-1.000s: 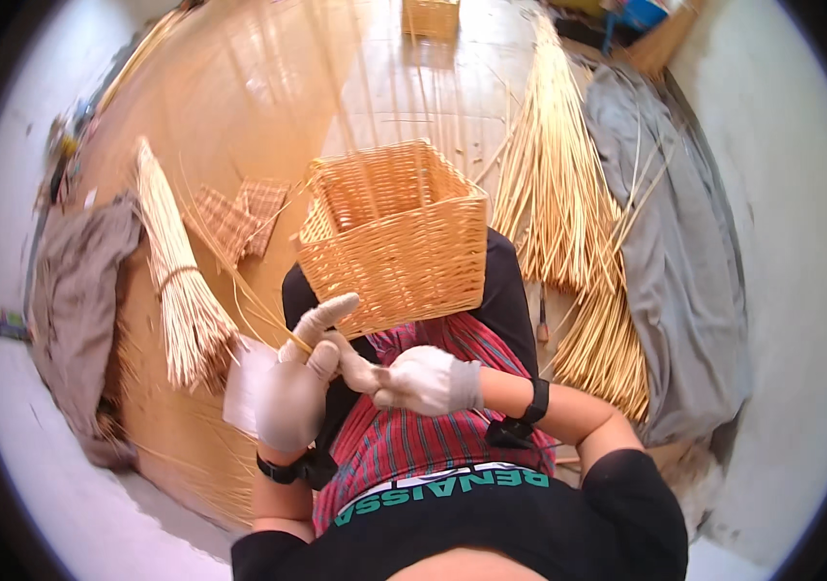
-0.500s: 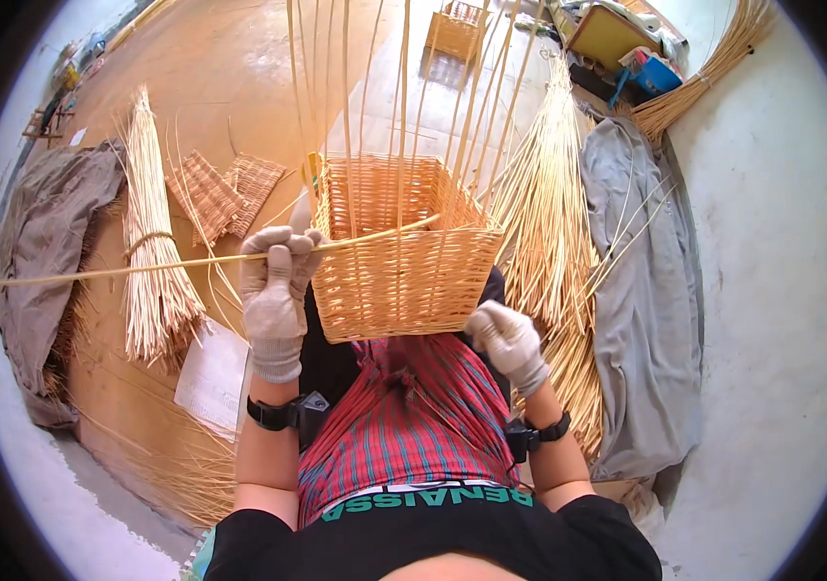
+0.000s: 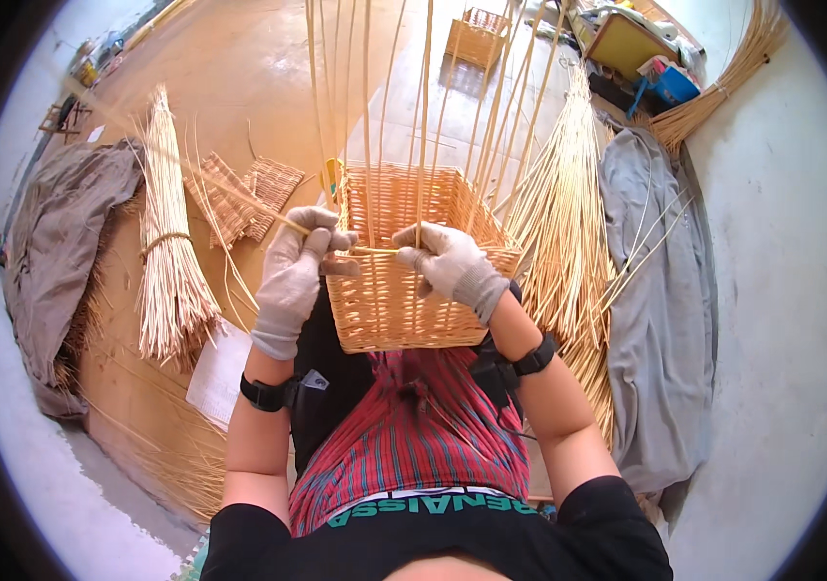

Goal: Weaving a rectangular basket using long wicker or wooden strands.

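Note:
A rectangular wicker basket (image 3: pixel 399 315), its upper edge unfinished, rests against my lap, tilted so that I look into it. Tall willow stakes (image 3: pixel 424 116) stand up from its walls. Along the near rim runs a pale willow rod (image 3: pixel 375 251) that stretches between my gloved hands. My left hand (image 3: pixel 299 276) pinches it at the basket's left corner, and its long free end trails up to the left, blurred. My right hand (image 3: pixel 452 271) has its fingers closed on the rod at the near wall, next to a stake. Both gloves are whitish knit.
A tied willow bundle (image 3: pixel 164 242) lies to the left, near two woven panels (image 3: pixel 239 198) and brown cloth (image 3: pixel 70 261). On the right are a large spread of loose rods (image 3: pixel 563 242) and a grey cloth (image 3: pixel 655 320). A smaller basket (image 3: pixel 476 39) stands far ahead.
My right hand has come up from beside the basket to the rod at the near rim. The rod's free end has swung upward on the left. My left hand still holds it.

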### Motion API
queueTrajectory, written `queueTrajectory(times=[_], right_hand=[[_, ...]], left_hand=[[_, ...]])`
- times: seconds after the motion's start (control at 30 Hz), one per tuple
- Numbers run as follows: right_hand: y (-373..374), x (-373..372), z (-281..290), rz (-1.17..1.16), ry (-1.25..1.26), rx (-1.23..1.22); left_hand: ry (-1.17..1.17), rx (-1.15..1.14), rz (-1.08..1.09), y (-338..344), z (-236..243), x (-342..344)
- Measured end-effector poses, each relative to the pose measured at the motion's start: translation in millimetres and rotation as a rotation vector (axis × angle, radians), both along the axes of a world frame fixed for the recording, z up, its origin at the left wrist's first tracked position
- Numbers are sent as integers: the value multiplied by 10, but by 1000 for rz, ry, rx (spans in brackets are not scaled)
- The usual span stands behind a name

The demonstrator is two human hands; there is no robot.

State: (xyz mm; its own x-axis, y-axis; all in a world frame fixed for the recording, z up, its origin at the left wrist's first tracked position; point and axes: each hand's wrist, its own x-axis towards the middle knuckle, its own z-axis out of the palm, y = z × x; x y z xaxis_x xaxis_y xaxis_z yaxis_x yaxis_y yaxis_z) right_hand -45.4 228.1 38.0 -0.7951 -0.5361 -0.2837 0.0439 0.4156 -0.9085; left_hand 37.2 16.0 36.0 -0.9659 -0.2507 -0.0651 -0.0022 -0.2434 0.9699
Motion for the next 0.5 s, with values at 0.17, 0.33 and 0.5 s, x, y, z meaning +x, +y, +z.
queueTrajectory(times=[0.17,0.33,0.5], right_hand=[[-64,30,-60,-138,-74,-40],[-73,-17,-69,-176,-147,26],[-32,-42,-141,-169,-138,-17]], left_hand=[[598,-1263,190,190,369,-457],[406,-1018,148,327,585,-863],[357,-359,338,188,285,-196]])
